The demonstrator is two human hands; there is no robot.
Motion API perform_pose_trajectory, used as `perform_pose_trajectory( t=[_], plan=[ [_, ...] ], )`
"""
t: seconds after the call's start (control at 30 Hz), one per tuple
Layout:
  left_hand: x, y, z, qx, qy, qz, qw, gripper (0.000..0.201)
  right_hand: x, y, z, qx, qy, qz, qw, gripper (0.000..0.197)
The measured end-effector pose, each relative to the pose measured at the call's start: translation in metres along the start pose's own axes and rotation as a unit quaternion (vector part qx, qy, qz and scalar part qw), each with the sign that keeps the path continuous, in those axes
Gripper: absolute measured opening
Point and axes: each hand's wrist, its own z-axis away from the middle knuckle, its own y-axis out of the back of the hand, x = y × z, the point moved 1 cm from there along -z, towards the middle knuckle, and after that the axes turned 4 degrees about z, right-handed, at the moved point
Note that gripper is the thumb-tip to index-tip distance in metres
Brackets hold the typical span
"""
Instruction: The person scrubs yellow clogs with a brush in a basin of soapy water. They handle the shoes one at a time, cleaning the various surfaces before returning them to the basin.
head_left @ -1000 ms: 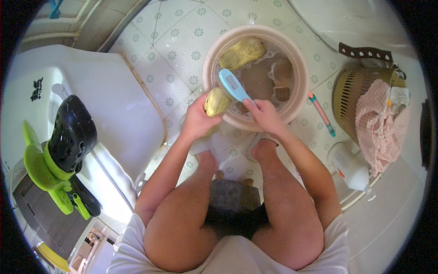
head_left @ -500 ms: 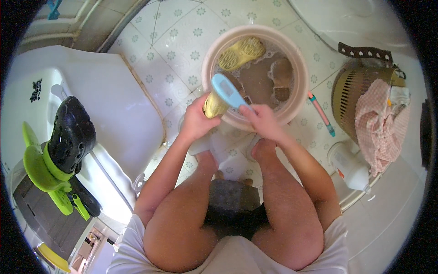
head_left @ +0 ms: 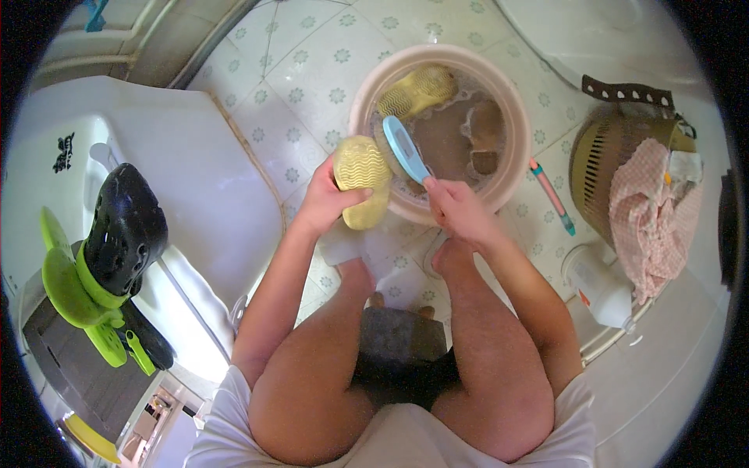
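My left hand [head_left: 321, 199] is closed round a yellow clog [head_left: 363, 173], its wavy-patterned sole turned up toward me. In my right hand [head_left: 460, 209] is the handle end of a blue scrubbing brush [head_left: 404, 148], beside the sole and over the basin's near left part; brush and clog look slightly apart. The pale pink basin [head_left: 518, 101] on the floor contains murky brown water with foam. Another yellow clog [head_left: 417, 87] lies sole-up at its far left. A dark brown shoe-like thing [head_left: 485, 129] is partly under water on the right.
A pink and teal stick [head_left: 552, 196] lies right of the basin, near a white bottle [head_left: 597, 285]. An olive basket [head_left: 591, 168] holds a pink checked cloth [head_left: 655, 210]. At left, black clogs [head_left: 125, 230] and green clogs [head_left: 70, 288] stand by a white appliance [head_left: 195, 156].
The yellow clog has turned so that its sole faces up. The brush has moved off the clog, to its right, and points more away from me.
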Motion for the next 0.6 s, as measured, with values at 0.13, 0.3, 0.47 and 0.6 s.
perform_pose_trajectory(
  t=[0.13, 0.3, 0.47, 0.6],
  plan=[
    [-0.002, -0.003, 0.002, -0.024, 0.030, 0.146, 0.989, 0.076, 0.011, -0.001, 0.007, -0.033, 0.001, -0.053, 0.998, 0.047],
    [-0.002, -0.011, 0.001, 0.012, 0.024, 0.230, 0.973, 0.070, 0.011, -0.002, 0.015, -0.073, -0.005, -0.100, 0.992, 0.048],
    [-0.003, -0.027, -0.006, 0.066, 0.038, 0.135, 0.988, 0.072, 0.008, -0.003, 0.014, -0.047, -0.011, -0.100, 0.994, 0.046],
    [-0.004, -0.033, -0.007, 0.103, 0.031, 0.265, 0.958, 0.084, 0.014, -0.016, 0.005, -0.023, 0.041, -0.019, 0.999, 0.045]
  ],
)
